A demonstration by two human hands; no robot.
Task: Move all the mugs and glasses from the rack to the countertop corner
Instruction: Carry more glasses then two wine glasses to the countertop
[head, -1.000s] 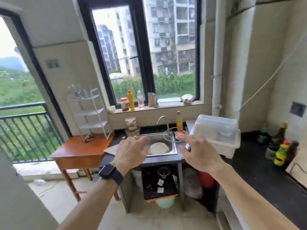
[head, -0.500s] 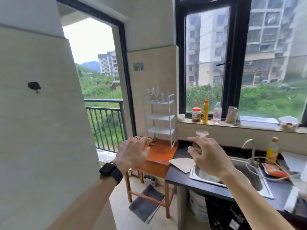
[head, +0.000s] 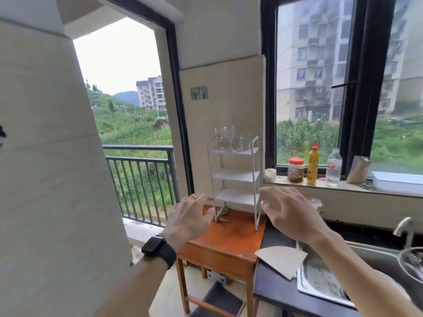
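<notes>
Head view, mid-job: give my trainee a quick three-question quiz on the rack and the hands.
1. True or false: the left hand and the right hand both hold nothing.
2. Which shelf of the white rack holds the glasses? A: top. B: middle. C: bottom.
3. Fill the gap: the rack stands on an orange-brown wooden ____.

Key: 1 true; 2 A; 3 table.
</notes>
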